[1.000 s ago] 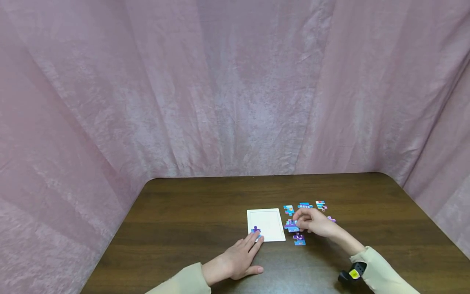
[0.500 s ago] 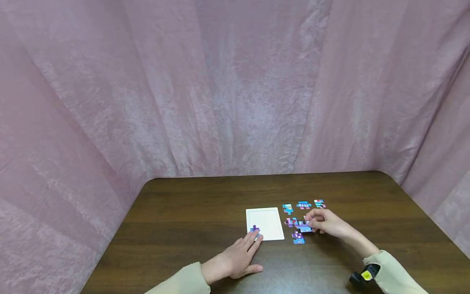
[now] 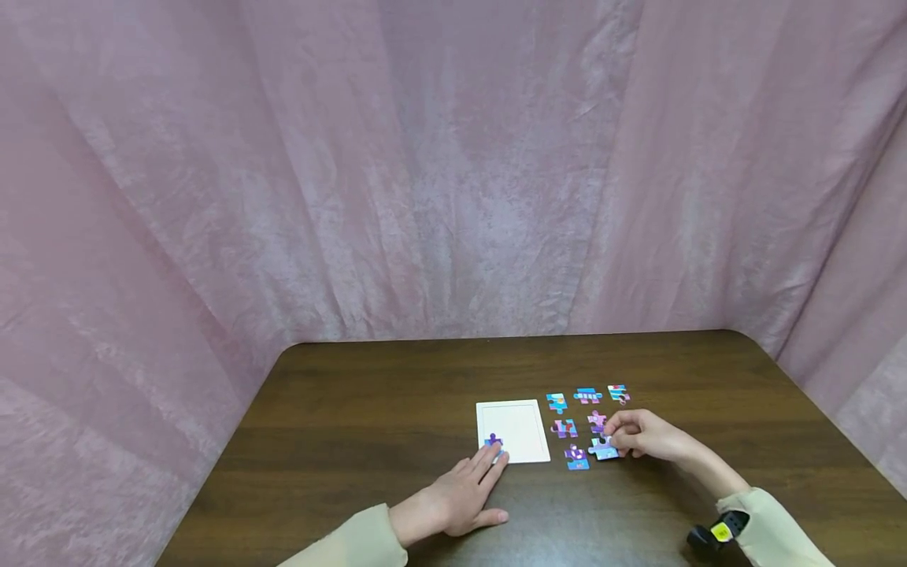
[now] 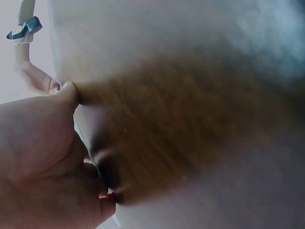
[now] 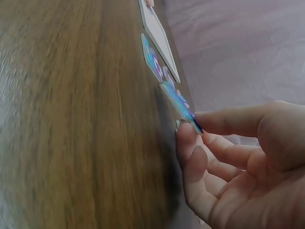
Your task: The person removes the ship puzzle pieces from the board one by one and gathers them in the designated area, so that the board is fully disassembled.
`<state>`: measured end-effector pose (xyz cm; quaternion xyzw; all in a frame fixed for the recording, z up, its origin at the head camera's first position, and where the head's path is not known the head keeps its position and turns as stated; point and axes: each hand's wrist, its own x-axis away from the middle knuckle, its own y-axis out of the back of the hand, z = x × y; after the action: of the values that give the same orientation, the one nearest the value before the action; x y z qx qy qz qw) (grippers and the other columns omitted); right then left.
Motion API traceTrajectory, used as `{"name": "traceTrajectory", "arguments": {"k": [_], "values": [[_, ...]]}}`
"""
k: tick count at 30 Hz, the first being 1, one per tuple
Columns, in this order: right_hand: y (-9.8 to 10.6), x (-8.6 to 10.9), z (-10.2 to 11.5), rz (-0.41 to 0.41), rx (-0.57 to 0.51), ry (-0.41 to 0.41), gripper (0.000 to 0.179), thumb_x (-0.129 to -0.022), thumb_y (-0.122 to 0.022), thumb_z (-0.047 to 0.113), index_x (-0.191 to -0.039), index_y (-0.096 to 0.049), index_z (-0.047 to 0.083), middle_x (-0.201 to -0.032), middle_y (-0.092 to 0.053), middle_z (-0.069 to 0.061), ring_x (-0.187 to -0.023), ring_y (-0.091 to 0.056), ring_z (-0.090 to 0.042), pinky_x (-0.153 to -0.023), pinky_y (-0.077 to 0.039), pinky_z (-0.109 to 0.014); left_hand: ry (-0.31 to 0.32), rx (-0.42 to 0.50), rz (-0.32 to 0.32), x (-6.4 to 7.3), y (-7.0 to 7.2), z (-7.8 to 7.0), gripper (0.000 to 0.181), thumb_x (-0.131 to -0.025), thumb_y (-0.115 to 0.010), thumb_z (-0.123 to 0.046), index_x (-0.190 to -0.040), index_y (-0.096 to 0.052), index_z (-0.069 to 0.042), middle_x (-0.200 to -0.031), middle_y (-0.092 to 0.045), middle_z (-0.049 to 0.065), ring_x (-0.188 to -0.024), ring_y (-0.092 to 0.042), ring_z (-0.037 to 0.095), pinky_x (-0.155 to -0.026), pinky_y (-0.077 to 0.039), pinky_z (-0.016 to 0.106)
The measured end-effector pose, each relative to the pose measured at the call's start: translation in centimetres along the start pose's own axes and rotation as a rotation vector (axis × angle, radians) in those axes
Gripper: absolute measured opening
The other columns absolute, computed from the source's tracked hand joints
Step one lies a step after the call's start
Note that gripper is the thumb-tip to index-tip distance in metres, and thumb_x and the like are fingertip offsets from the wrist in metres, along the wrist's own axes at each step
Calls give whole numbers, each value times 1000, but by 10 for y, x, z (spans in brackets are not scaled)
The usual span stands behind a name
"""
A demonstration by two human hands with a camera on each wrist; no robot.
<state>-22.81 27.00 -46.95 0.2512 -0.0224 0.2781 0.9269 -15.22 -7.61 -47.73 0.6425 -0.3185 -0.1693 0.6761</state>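
My right hand [image 3: 648, 435] pinches a blue and purple puzzle piece [image 3: 603, 449] between thumb and fingers; in the right wrist view this held puzzle piece [image 5: 177, 101] tilts close over the table. My left hand [image 3: 464, 494] lies flat with straight fingers, its fingertips on the lower left of a white puzzle tray [image 3: 520, 429]. Just beyond those fingertips a purple and blue puzzle piece [image 3: 494, 439] sits in the tray's lower left corner, partly covered. The left wrist view shows mostly the palm [image 4: 43, 157] and blurred wood.
Several loose puzzle pieces lie right of the tray: a blue one [image 3: 557, 402], a striped one [image 3: 587, 395], a corner one [image 3: 618, 393], a pink one [image 3: 597, 421], a red and purple one [image 3: 564, 428] and a purple one [image 3: 577, 457]. A pink curtain [image 3: 453, 173] hangs behind the brown table [image 3: 368, 394].
My right hand has carried the pinched puzzle piece rightward and slightly nearer, from beside the tray past the other pieces, uncovering the red and purple and the pink ones. My left hand stays in place.
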Motion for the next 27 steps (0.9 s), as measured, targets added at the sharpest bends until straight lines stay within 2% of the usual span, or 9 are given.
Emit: {"name": "traceTrajectory", "arguments": {"k": [9, 15, 21, 27], "values": [[2, 5, -5, 36, 1, 12, 18, -92, -58, 6, -100, -55, -9, -73, -57, -1, -66, -55, -7, -53, -40, -20, 14, -1, 21, 2, 6, -4, 79, -97, -37, -59, -154, -19, -8, -162, -16, 11, -149, -21, 23, -115, -34, 38], [2, 6, -5, 8, 36, 36, 19, -87, -65, 5, -96, -56, -9, -68, -55, 1, -60, -52, -6, -51, -40, -20, 21, -39, 1, 2, 7, -4, 79, -96, -37, -61, -155, -20, -10, -162, -17, 9, -149, -22, 21, -115, -35, 35], [1, 6, -3, -36, 76, 8, 21, -79, -71, 1, -92, -58, -9, -64, -53, 2, -58, -49, -4, -54, -39, -20, 19, -52, -2, 2, 8, -5, 79, -96, -37, -61, -154, -21, -10, -162, -18, 9, -149, -23, 22, -114, -35, 35], [2, 8, 0, -58, 103, -19, 21, -78, -74, 3, -91, -61, -7, -68, -59, -1, -61, -50, -5, -58, -39, -21, 22, -45, -1, 3, 9, -5, 79, -96, -37, -61, -155, -20, -10, -162, -17, 9, -149, -22, 21, -114, -35, 35]]}}
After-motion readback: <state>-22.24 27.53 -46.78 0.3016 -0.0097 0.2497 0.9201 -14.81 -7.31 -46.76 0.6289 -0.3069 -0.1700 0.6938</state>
